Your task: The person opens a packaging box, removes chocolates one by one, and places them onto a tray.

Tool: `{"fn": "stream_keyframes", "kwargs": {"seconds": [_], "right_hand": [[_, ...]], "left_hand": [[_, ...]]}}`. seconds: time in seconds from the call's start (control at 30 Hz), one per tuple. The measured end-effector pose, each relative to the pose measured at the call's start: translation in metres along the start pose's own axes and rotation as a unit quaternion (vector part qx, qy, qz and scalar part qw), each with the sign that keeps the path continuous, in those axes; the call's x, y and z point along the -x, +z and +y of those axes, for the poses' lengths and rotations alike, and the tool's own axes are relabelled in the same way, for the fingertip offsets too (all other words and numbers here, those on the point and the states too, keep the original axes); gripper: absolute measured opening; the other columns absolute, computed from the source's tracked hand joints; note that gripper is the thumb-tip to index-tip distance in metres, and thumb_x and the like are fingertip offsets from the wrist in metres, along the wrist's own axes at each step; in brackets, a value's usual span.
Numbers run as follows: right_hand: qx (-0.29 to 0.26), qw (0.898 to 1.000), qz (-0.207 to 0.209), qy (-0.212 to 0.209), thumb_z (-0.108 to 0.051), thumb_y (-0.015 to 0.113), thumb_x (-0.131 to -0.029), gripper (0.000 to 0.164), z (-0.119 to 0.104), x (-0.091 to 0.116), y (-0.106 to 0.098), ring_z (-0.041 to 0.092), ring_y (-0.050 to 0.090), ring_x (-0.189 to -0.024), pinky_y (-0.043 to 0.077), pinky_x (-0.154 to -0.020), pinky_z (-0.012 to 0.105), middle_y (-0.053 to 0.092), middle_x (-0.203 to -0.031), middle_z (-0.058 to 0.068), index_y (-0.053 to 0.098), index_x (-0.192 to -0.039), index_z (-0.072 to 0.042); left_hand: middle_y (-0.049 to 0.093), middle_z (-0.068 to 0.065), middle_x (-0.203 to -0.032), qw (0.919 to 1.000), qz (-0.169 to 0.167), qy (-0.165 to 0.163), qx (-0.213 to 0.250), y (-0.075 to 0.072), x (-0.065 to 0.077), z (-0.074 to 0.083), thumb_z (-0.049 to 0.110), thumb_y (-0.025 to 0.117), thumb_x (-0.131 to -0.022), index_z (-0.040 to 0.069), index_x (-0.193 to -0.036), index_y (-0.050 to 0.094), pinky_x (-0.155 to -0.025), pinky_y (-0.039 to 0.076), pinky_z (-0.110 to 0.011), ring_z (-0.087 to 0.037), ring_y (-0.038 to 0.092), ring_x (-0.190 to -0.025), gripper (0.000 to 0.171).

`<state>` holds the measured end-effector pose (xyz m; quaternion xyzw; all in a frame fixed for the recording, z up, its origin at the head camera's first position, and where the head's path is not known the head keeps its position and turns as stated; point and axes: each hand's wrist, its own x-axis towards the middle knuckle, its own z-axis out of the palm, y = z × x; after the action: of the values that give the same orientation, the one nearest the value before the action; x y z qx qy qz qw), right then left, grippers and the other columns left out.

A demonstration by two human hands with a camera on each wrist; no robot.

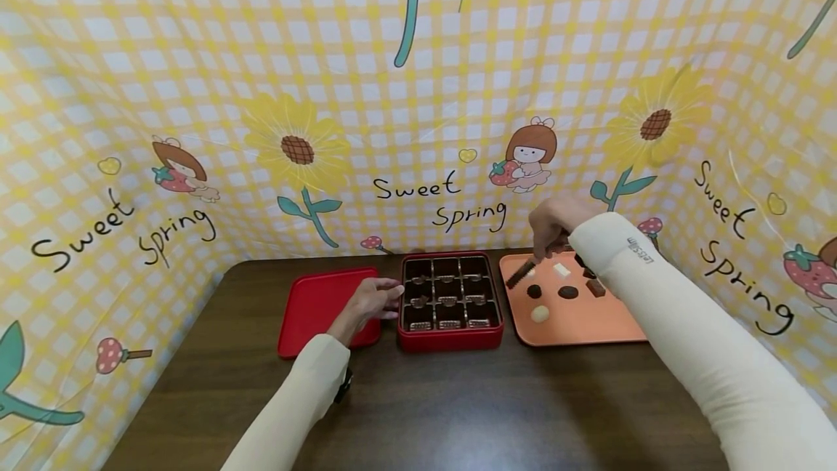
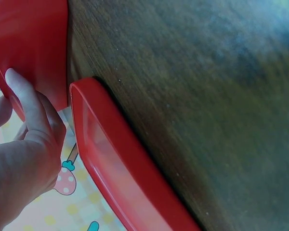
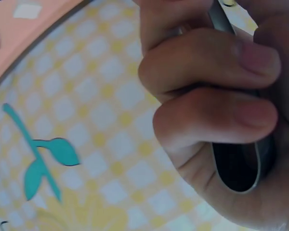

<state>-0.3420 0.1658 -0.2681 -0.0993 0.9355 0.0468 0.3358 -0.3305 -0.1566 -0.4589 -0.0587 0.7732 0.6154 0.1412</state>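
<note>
My left hand (image 1: 375, 299) touches the left wall of a red box (image 1: 451, 340), its fingers fairly straight. The box holds a dark brown tray (image 1: 447, 269) divided into several compartments. In the left wrist view the thumb and fingers lie at the corner of the red box (image 2: 38, 43). Over the back left of an orange tray (image 1: 582, 329), my right hand (image 1: 554, 222) grips metal tongs (image 3: 238, 166) with a U-shaped end, fingers curled round them. Below that hand a ridged brown chocolate bar (image 1: 521, 275) slants at the tray's left edge; whether the tongs hold it is unclear.
A red lid (image 1: 320, 304) lies left of the box, near my left wrist. On the orange tray are dark round chocolates (image 1: 567, 292), a cream-coloured disc (image 1: 540, 313), a white piece (image 1: 561, 269) and brown chunks (image 1: 595, 287). Checked cloth (image 1: 418, 115) rises behind the wooden table (image 1: 418, 405).
</note>
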Motion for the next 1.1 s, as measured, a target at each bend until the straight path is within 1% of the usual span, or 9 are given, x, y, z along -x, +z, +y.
{"fn": "stream_keyframes", "kwargs": {"seconds": [0.1, 0.17, 0.2, 0.43, 0.67, 0.77, 0.83, 0.93, 1.1], "right_hand": [[0.032, 0.999, 0.027, -0.019, -0.033, 0.066, -0.081, 0.03, -0.013, 0.004, -0.009, 0.009, 0.029, -0.04, 0.023, -0.04, 0.021, 0.044, -0.051, -0.003, 0.061, -0.056, -0.017], [0.054, 0.997, 0.032, -0.034, -0.036, 0.064, -0.082, 0.033, -0.024, 0.004, -0.013, 0.009, 0.028, -0.041, 0.023, -0.04, 0.022, 0.043, -0.051, -0.003, 0.057, -0.055, -0.018], [0.059, 0.997, 0.036, -0.034, -0.038, 0.064, -0.081, 0.035, -0.03, 0.003, -0.015, 0.01, 0.028, -0.04, 0.023, -0.04, 0.023, 0.042, -0.05, -0.003, 0.056, -0.054, -0.018], [0.088, 0.993, 0.038, -0.072, -0.04, 0.065, -0.081, 0.037, -0.074, -0.008, -0.019, 0.008, 0.028, -0.037, 0.021, -0.037, 0.023, 0.042, -0.048, -0.003, 0.055, -0.052, -0.018], [0.105, 0.992, 0.045, -0.055, -0.043, 0.065, -0.08, 0.038, -0.106, -0.015, -0.017, 0.009, 0.029, -0.037, 0.023, -0.038, 0.024, 0.042, -0.048, -0.005, 0.054, -0.052, -0.019], [0.113, 0.99, 0.049, -0.067, -0.044, 0.064, -0.08, 0.037, -0.116, -0.018, -0.016, 0.009, 0.03, -0.039, 0.024, -0.038, 0.024, 0.043, -0.05, -0.005, 0.053, -0.053, -0.02], [0.115, 0.99, 0.058, -0.065, -0.044, 0.065, -0.08, 0.037, -0.122, -0.02, -0.015, 0.009, 0.031, -0.039, 0.025, -0.038, 0.024, 0.045, -0.051, -0.005, 0.054, -0.053, -0.021], [0.102, 0.991, 0.068, -0.057, -0.044, 0.065, -0.08, 0.033, -0.129, -0.024, -0.014, 0.009, 0.032, -0.04, 0.027, -0.038, 0.025, 0.047, -0.053, -0.005, 0.057, -0.056, -0.022], [0.084, 0.993, 0.067, -0.057, -0.039, 0.067, -0.079, 0.021, -0.135, -0.032, -0.01, 0.009, 0.035, -0.042, 0.029, -0.04, 0.024, 0.05, -0.056, -0.004, 0.067, -0.074, -0.019]], "left_hand": [[0.061, -0.014, -0.096, 1.0, 0.0, 0.001, -0.003, 0.001, 0.0, 0.0, 0.017, 0.06, -0.089, 0.002, -0.122, 0.054, -0.065, 0.056, -0.036, -0.021, 0.06, -0.077, 0.037], [0.061, -0.014, -0.096, 1.0, 0.002, -0.001, -0.002, 0.001, 0.0, 0.0, 0.017, 0.06, -0.089, 0.002, -0.122, 0.054, -0.066, 0.056, -0.037, -0.021, 0.06, -0.077, 0.037], [0.061, -0.014, -0.096, 1.0, 0.002, -0.001, -0.003, 0.001, 0.0, 0.0, 0.017, 0.06, -0.089, 0.002, -0.122, 0.054, -0.067, 0.056, -0.037, -0.021, 0.06, -0.077, 0.037], [0.061, -0.014, -0.095, 1.0, 0.0, -0.001, 0.0, -0.001, 0.001, 0.0, 0.017, 0.061, -0.089, 0.002, -0.122, 0.054, -0.067, 0.055, -0.038, -0.021, 0.06, -0.077, 0.037], [0.06, -0.014, -0.097, 1.0, -0.005, -0.004, -0.003, -0.001, 0.0, 0.0, 0.018, 0.061, -0.088, 0.002, -0.122, 0.054, -0.07, 0.055, -0.04, -0.022, 0.06, -0.079, 0.038], [0.06, -0.014, -0.098, 1.0, -0.006, -0.004, 0.0, -0.002, 0.0, 0.0, 0.018, 0.061, -0.088, 0.002, -0.121, 0.054, -0.069, 0.055, -0.04, -0.023, 0.06, -0.079, 0.037], [0.06, -0.014, -0.098, 1.0, -0.007, -0.003, 0.001, -0.002, 0.0, 0.0, 0.018, 0.061, -0.089, 0.002, -0.121, 0.055, -0.068, 0.055, -0.039, -0.023, 0.06, -0.079, 0.036], [0.06, -0.014, -0.097, 1.0, -0.005, -0.002, 0.003, -0.002, 0.0, 0.0, 0.017, 0.06, -0.089, 0.002, -0.12, 0.055, -0.066, 0.056, -0.037, -0.022, 0.059, -0.078, 0.035], [0.06, -0.014, -0.097, 1.0, -0.004, -0.002, 0.006, -0.001, 0.0, -0.001, 0.016, 0.061, -0.088, 0.002, -0.12, 0.055, -0.066, 0.056, -0.038, -0.022, 0.059, -0.077, 0.035]]}}
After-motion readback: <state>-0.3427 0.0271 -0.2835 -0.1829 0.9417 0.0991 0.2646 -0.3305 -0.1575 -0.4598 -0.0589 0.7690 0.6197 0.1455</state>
